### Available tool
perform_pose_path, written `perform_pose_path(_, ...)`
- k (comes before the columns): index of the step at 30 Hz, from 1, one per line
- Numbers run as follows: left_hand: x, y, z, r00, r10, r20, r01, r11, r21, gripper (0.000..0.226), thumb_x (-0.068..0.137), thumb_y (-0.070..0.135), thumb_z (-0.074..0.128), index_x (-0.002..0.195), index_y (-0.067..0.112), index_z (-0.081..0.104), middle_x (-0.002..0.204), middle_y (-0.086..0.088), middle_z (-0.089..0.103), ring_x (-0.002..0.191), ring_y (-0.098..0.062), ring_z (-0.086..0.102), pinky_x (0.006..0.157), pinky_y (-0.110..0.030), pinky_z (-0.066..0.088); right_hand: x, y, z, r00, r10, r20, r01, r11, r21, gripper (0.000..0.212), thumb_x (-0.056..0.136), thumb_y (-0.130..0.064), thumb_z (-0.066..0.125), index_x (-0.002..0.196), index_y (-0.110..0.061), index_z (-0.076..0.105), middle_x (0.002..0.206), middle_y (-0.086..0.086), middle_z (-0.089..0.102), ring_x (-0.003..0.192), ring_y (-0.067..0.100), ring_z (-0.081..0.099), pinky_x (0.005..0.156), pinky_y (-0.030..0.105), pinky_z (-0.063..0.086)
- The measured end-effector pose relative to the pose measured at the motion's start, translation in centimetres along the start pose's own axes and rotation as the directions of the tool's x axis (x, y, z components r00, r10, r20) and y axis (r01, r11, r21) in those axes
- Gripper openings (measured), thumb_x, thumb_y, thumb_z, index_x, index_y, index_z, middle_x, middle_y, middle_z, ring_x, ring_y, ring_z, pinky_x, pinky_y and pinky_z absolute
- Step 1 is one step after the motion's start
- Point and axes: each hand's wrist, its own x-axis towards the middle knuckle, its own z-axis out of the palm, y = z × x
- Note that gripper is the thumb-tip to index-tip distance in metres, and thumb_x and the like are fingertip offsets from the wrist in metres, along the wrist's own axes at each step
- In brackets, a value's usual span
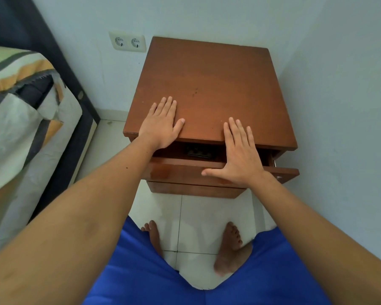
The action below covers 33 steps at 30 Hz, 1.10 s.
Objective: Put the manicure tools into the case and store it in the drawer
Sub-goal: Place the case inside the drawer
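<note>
1. Now the left hand (162, 123) lies flat and empty on the nightstand top (209, 84), fingers spread.
2. Flat too, the right hand (238, 155) presses on the drawer (176, 170) front, gripping nothing.
3. A dark case (198, 152) shows inside the slightly open drawer.

Only a narrow gap is left above the drawer (185, 166), under the nightstand top (209, 84); it is partly covered by the right hand (240, 157).
</note>
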Motion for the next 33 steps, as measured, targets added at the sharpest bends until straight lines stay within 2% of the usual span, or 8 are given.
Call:
perform_pose_path(4,0.1,-0.1,0.1,1.000,0.001,0.006,-0.001,1.000,0.000,0.075,0.110,0.060,0.009,0.170,0.015,0.003,0.178,-0.005,-0.001,0.164,-0.021,-0.005,0.133,-0.041,-0.001,1.7,0.1,0.1,0.999,0.050,-0.017,-0.050,0.999,-0.001,0.146,0.061,-0.109,0.031,0.166,-0.010,0.007,0.175,0.010,0.002,0.162,0.028,-0.002,0.130,0.053,0.006)
perform_pose_path(10,0.2,-0.3,0.5,1.000,0.006,-0.005,-0.006,1.000,-0.003,0.075,0.110,0.059,0.009,0.170,0.014,0.003,0.178,-0.005,-0.001,0.164,-0.021,-0.005,0.133,-0.041,-0.002,3.2,-0.4,0.5,0.983,0.143,-0.111,-0.141,0.990,0.022,0.121,0.070,-0.094,0.054,0.159,-0.014,0.034,0.171,0.008,0.026,0.158,0.027,0.022,0.127,0.051,0.022)
perform_pose_path(14,0.3,-0.3,0.6,1.000,0.006,-0.013,-0.006,1.000,-0.005,0.075,0.110,0.059,0.009,0.170,0.015,0.004,0.178,-0.004,-0.001,0.164,-0.021,-0.005,0.133,-0.041,-0.002,4.3,-0.3,0.3,0.978,0.142,-0.154,-0.149,0.988,-0.032,0.102,0.068,-0.090,0.062,0.139,-0.018,0.051,0.159,0.007,0.044,0.144,0.030,0.042,0.112,0.051,0.039)
perform_pose_path(18,0.3,-0.3,0.7,1.000,0.001,-0.019,-0.001,1.000,-0.003,0.074,0.110,0.059,0.009,0.170,0.015,0.004,0.178,-0.004,-0.001,0.164,-0.019,-0.005,0.133,-0.041,-0.002,4.7,0.8,0.2,0.981,0.118,-0.153,-0.125,0.992,-0.034,0.101,0.065,-0.098,0.053,0.132,-0.022,0.054,0.147,0.002,0.051,0.129,0.028,0.048,0.098,0.048,0.042)
perform_pose_path(24,0.6,-0.1,0.9,1.000,-0.004,-0.025,0.004,1.000,0.016,0.074,0.110,0.060,0.008,0.170,0.017,0.003,0.178,-0.002,-0.001,0.164,-0.019,-0.006,0.133,-0.040,-0.003,5.9,2.3,-0.4,0.977,0.152,-0.152,-0.111,0.961,0.254,0.073,0.089,-0.083,0.040,0.133,-0.026,0.055,0.138,-0.004,0.048,0.132,0.022,0.042,0.108,0.044,0.032)
perform_pose_path(26,0.5,-0.1,0.9,1.000,-0.010,-0.025,0.010,1.000,0.015,0.074,0.110,0.061,0.008,0.170,0.018,0.003,0.178,-0.002,-0.001,0.164,-0.019,-0.006,0.133,-0.039,-0.004,6.8,2.6,-0.3,0.984,0.147,-0.103,-0.118,0.963,0.244,0.073,0.095,-0.074,0.039,0.145,-0.022,0.049,0.151,0.001,0.044,0.144,0.024,0.036,0.118,0.046,0.029)
perform_pose_path(29,0.5,-0.2,1.0,1.000,-0.013,-0.026,0.013,1.000,0.005,0.074,0.109,0.060,0.008,0.170,0.018,0.003,0.178,-0.002,-0.002,0.164,-0.018,-0.007,0.133,-0.040,-0.003,7.5,2.4,-0.1,0.981,0.191,-0.023,-0.185,0.967,0.175,0.083,0.100,-0.070,0.027,0.163,-0.015,0.025,0.173,0.005,0.020,0.160,0.024,0.014,0.129,0.047,0.015)
perform_pose_path(33,0.5,-0.2,1.0,1.000,-0.012,-0.026,0.012,1.000,0.002,0.075,0.109,0.061,0.007,0.170,0.018,0.002,0.178,-0.001,-0.003,0.164,-0.018,-0.008,0.133,-0.041,-0.001,7.8,2.0,0.8,0.978,0.206,-0.015,-0.204,0.973,0.107,0.085,0.102,-0.068,0.011,0.166,-0.012,0.011,0.175,0.006,0.005,0.162,0.021,0.000,0.131,0.042,0.008)
